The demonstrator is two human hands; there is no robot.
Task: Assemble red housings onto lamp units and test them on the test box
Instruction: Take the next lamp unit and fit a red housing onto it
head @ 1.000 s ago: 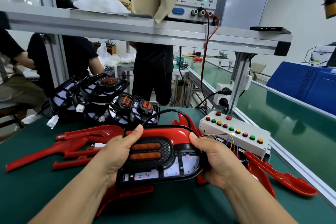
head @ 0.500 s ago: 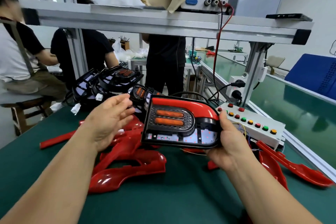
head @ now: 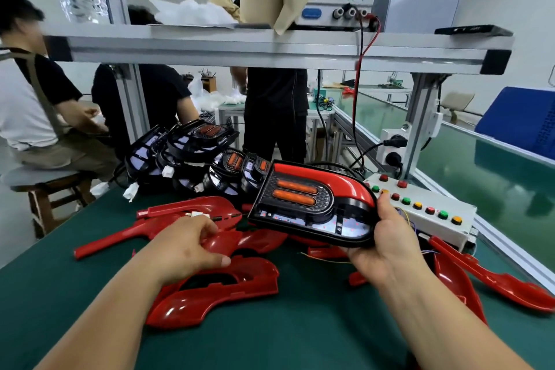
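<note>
Your right hand grips one black lamp unit, red housing fitted, at 9 o'clock of the white button test box. Your left hand pinches a loose red plastic housing; many bare black units wait at 11 o'clock.
</note>
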